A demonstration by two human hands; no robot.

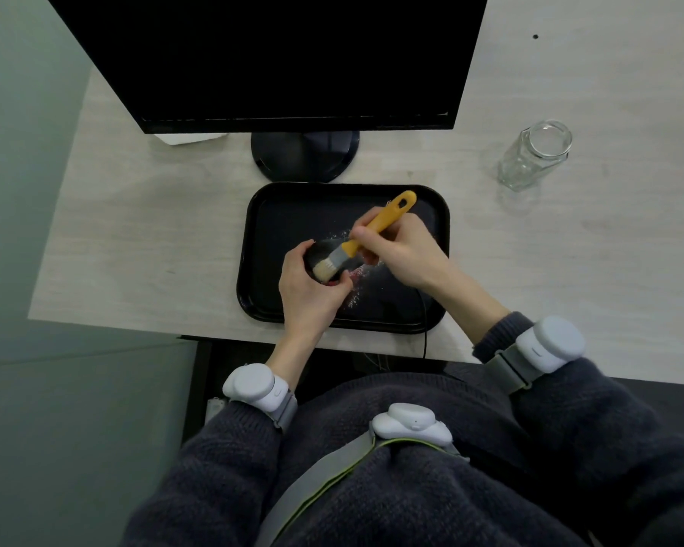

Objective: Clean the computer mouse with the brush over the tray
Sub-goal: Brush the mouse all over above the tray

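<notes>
A black computer mouse [321, 251] is held over the black tray [281, 215], mostly hidden inside my left hand [309, 290], which grips it from below and the left. My right hand [401, 252] holds a brush [372, 232] with a yellow handle and pale bristles. The bristles rest on the top of the mouse. White dust specks lie scattered on the tray floor under and to the right of the mouse. The mouse's black cable [425, 321] runs over the tray's front rim and off the desk edge.
A dark monitor [269, 61] on a round black stand [305, 155] stands just behind the tray. A clear glass jar [534, 155] sits at the right on the pale wooden desk [147, 230]. The desk's left and front edges are close.
</notes>
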